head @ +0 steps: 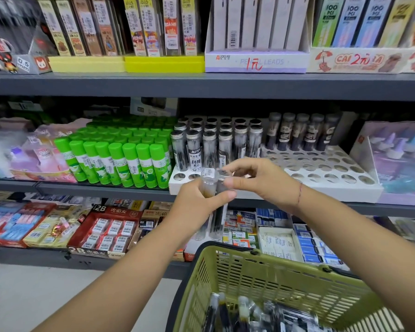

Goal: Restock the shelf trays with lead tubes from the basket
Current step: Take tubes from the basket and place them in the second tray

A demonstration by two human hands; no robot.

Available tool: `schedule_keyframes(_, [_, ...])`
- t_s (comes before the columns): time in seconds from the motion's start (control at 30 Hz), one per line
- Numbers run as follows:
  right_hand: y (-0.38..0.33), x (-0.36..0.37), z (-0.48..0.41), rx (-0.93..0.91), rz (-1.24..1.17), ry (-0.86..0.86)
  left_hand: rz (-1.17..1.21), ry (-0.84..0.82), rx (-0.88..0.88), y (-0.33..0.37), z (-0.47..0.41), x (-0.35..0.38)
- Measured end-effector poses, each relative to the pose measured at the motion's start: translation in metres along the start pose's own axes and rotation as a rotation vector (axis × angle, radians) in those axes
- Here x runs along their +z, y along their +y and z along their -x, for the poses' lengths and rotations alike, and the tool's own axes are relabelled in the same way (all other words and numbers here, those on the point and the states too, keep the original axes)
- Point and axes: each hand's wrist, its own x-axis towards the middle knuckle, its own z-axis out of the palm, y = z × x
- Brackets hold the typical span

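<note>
Lead tubes mid-frame, upright bundle gripped in left hand, just in front of white tray. Right hand pinches one tube's cap. Green basket lower right, more tubes inside.

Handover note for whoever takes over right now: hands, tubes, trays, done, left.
Left hand: grip shut on a bundle of lead tubes, held upright before the shelf.
Right hand: fingers pinching one tube's cap.
Left tray: back rows filled, front holes empty.
Right tray: one back row of tubes, the rest empty.
Basket: more tubes inside.
Left: seat held tubes, continue from basket.
</note>
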Motion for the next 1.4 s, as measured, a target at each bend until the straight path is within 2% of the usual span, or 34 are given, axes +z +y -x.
schedule_keyframes(0.1, [-0.01,-0.015,0.0,-0.057,-0.027,0.055,-0.062,0.051,0.028,0.001,-0.006,0.002])
schedule_keyframes(0.23, [-0.02,-0.054,-0.015,-0.109,0.03,0.442,-0.23,0.071,0.049,-0.003,-0.009,-0.001])
schedule_keyframes(0.3, [-0.018,-0.064,-0.023,-0.129,0.087,0.551,-0.3,0.094,0.037,-0.007,-0.011,-0.003])
schedule_keyframes(0.63, [0.006,-0.044,-0.039,-0.145,0.272,0.499,-0.373,0.093,0.085,-0.018,-0.013,-0.005])
schedule_keyframes(0.8, [0.002,-0.043,-0.048,-0.207,0.518,0.477,-0.367,0.099,0.079,-0.022,-0.017,-0.006])
schedule_keyframes(1.07, [-0.002,-0.048,-0.064,-0.13,0.675,0.451,-0.336,0.082,0.063,-0.023,-0.017,-0.005])
schedule_keyframes(1.23, [-0.007,-0.04,-0.061,-0.183,0.767,0.453,-0.32,0.063,0.038,-0.021,-0.016,-0.007])
schedule_keyframes(1.4, [0.01,-0.04,-0.054,-0.095,0.783,0.481,-0.306,0.053,0.045,-0.022,-0.017,-0.007])
